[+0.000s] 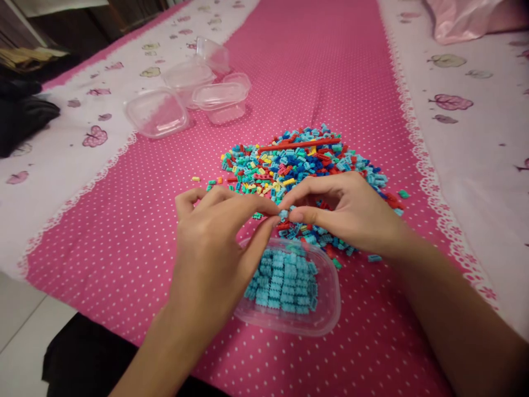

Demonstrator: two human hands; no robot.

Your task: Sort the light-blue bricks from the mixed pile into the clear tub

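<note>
Light blue building bricks [284, 215] are pinched between the fingertips of my left hand [215, 237] and my right hand [347, 212], which meet at the near edge of a brick pile. Whether they are one piece or two joined is hard to make out. Just below my hands stands a clear plastic container [328, 314]. Light blue bricks [285, 281] joined in rows lie inside it. My left hand hides part of its left side. Behind my fingers spreads the loose pile of small bricks [306, 160] in blue, red, green and yellow.
A long red stick [300, 145] lies across the top of the pile. Several clear plastic containers [157, 113] stand farther back on the left. The pink dotted tablecloth [157, 242] has white lace borders. At the far right sits a pink plastic bag [467, 22].
</note>
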